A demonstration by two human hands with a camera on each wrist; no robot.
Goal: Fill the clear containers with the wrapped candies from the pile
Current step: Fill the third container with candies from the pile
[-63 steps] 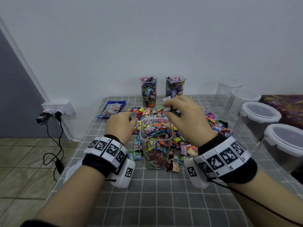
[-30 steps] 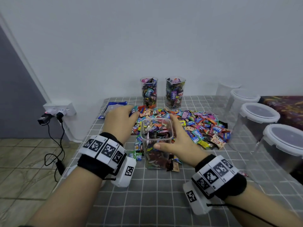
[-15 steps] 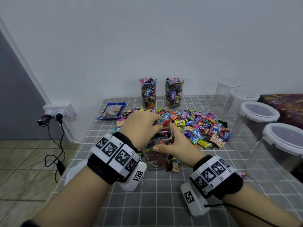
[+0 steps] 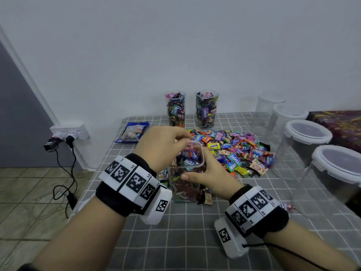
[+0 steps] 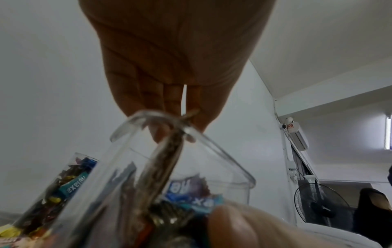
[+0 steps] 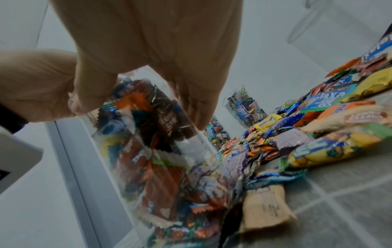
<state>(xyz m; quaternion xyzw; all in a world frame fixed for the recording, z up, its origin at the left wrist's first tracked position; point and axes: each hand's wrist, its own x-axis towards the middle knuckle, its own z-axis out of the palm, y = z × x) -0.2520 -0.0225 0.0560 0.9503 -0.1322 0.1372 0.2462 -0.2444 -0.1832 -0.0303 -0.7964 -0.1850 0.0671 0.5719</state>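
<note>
A clear square container [image 4: 186,184], nearly full of wrapped candies, stands on the grey checked tablecloth in front of the candy pile [image 4: 240,151]. My right hand [image 4: 203,173] grips its right side, thumb on the near wall and fingers round the far side; the right wrist view shows this right hand [image 6: 135,107] on the container [image 6: 161,159]. My left hand [image 4: 181,138] hovers over the mouth. In the left wrist view that left hand [image 5: 176,129] pinches a dark wrapped candy [image 5: 165,161], which hangs down past the rim [image 5: 222,156]. Two filled containers [image 4: 175,110] [image 4: 206,109] stand at the back.
A blue bag [image 4: 132,132] lies at the back left. Lidded round tubs [image 4: 307,132] [image 4: 340,163] and empty clear jars [image 4: 269,112] line the right side. One loose candy [image 4: 287,207] lies near my right wrist. A wall socket with plugs [image 4: 68,133] is beyond the table's left edge.
My left hand has come from the pile's left edge to above the container mouth with a candy. My right hand, earlier over the mouth, now holds the container's side.
</note>
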